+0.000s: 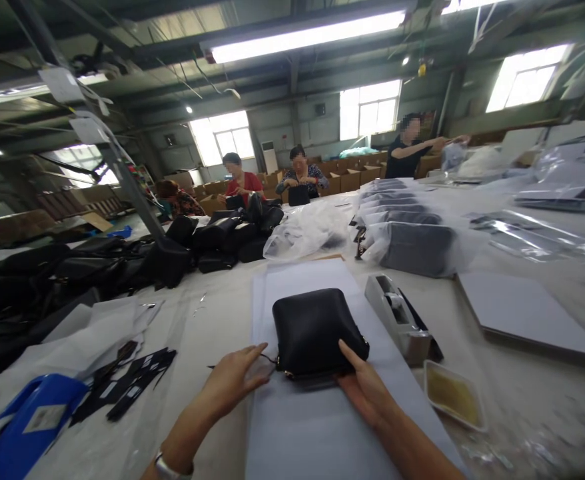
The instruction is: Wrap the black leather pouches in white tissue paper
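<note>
A black leather bag [317, 330] with a zipper along its near edge lies over a stack of white sheets [292, 427]. My right hand [365, 390] grips its near right corner, thumb on top and fingers beneath. Just left of the bag is my left hand [232, 380], its thumb and fingers apart beside a thin dark strap at the bag's corner; nothing shows in its grasp. A tape dispenser [397, 310] stands right of the sheets, with a small tray of yellowish contents [452, 393] nearer to me.
Black bags [222, 233] are heaped at the left and centre back. Wrapped grey bags [417, 247] stand in a row behind the dispenser. Black tags [142, 380] and a blue container [32, 420] lie at left, a white board [527, 310] at right. Several people work beyond.
</note>
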The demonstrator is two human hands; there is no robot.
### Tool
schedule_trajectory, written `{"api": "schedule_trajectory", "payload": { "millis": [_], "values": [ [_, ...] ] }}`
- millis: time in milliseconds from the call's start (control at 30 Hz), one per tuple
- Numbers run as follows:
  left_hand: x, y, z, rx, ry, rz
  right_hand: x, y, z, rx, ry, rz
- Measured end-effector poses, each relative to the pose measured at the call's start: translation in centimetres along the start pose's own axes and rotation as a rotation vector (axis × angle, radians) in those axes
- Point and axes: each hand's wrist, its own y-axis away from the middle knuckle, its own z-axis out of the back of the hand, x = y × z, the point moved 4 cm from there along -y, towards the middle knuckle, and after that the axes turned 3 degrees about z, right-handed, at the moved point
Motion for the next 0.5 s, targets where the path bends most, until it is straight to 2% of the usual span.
{"api": "schedule_trajectory", "payload": {
  "millis": [133, 300, 400, 500],
  "values": [
    [-2.9, -1.0, 0.1, -0.145, 0.192, -0.117, 0.0, 0.2, -0.3, 0.020, 0.000, 0.010],
    [-6.3, -3.2, -3.6, -0.237, 0.203, -0.210, 1.5, 2.5, -0.4, 0.143, 0.177, -0.007],
    [-6.9, -3.5, -5.2, -0.290, 0.204, -0.206, 3.9, 5.3, 1.5, 0.161, 0.492, 0.070],
    [-6.8, -3.3, -5.7, -0.300, 0.210, -0.186, 7.8, 7.9, 6.0, 0.033, 1.084, 0.302]
  ]
}}
